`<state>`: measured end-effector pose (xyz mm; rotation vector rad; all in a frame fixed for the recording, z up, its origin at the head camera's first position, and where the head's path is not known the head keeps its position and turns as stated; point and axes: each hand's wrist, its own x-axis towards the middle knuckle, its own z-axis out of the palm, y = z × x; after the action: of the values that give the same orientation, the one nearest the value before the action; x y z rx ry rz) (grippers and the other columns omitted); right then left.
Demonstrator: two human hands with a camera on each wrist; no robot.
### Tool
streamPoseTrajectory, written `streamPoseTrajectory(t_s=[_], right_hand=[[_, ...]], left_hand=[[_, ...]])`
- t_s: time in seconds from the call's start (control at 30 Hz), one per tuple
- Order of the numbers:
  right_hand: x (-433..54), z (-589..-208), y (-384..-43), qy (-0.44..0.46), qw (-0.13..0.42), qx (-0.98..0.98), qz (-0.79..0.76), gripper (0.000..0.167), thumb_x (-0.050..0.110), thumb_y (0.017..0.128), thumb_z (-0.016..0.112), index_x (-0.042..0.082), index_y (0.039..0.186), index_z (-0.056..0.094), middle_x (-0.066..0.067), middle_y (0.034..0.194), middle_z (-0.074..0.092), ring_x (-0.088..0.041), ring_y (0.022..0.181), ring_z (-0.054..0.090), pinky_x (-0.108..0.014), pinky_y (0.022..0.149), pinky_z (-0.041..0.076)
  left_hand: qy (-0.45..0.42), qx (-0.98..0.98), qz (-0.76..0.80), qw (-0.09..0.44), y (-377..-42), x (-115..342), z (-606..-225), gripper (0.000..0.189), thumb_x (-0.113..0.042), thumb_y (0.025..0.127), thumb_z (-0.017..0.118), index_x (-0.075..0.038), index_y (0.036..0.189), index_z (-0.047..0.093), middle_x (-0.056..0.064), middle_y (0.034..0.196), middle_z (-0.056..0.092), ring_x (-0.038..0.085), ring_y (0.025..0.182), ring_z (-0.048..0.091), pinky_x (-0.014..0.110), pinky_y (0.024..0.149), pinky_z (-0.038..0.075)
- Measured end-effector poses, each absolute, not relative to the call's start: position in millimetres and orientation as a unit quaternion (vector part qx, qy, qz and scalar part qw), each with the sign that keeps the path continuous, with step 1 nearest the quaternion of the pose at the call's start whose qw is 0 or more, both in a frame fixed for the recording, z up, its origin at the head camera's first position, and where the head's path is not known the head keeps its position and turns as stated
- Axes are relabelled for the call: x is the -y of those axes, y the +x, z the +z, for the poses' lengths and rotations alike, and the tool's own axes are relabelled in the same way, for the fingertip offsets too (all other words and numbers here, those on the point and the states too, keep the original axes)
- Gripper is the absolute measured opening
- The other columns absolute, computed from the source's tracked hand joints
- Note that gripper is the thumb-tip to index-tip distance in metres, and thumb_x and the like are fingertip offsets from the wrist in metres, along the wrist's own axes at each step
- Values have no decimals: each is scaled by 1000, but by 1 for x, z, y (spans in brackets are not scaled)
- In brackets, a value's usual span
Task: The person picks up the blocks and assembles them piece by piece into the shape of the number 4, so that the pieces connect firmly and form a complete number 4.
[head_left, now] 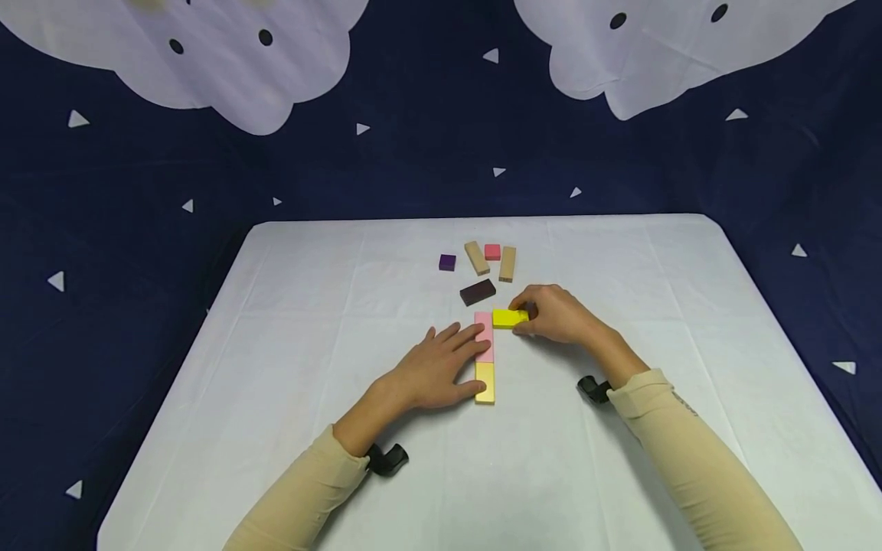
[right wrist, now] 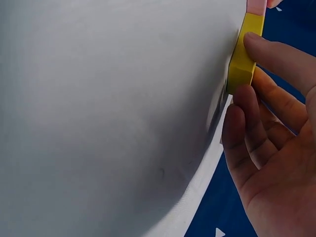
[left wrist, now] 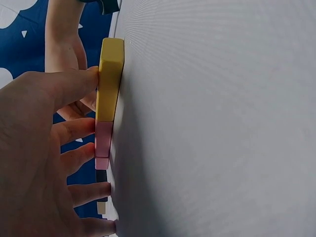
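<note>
A pale yellow block [head_left: 485,386] and a pink length [head_left: 485,353] lie end to end in a straight column on the table. A seam crosses the pink part [left wrist: 102,140] in the left wrist view. My left hand [head_left: 437,367] spreads its fingers over the column from the left, thumb on the pale yellow block and two fingertips on the pink. My right hand [head_left: 556,314] pinches a bright yellow block [head_left: 508,319] between thumb and fingers. That block lies crosswise, its left end right at the pink part's upper right side.
Beyond the column lie a dark brown block [head_left: 478,292], two light wooden blocks [head_left: 477,259] [head_left: 507,264], a small red block [head_left: 492,252] and a small dark purple block [head_left: 447,262]. A white cloth covers the table [head_left: 241,367]. A dark blue patterned curtain [head_left: 427,176] hangs behind it.
</note>
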<state>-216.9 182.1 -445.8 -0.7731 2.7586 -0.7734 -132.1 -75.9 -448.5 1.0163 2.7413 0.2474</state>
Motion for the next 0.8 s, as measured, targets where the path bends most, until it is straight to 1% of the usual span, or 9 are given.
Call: streamPoseTrajectory(t_s=[0.8], right_hand=[[-181, -447, -211, -274, 71, -925, -255, 36, 23, 75, 84, 10, 106, 72, 2, 94, 64, -15, 74, 53, -32, 68, 43]], left_hand=[[343, -929, 85, 110, -133, 75, -449, 70, -64, 92, 43, -29, 151, 33, -4, 159, 16, 27, 143, 19, 58, 109, 19]])
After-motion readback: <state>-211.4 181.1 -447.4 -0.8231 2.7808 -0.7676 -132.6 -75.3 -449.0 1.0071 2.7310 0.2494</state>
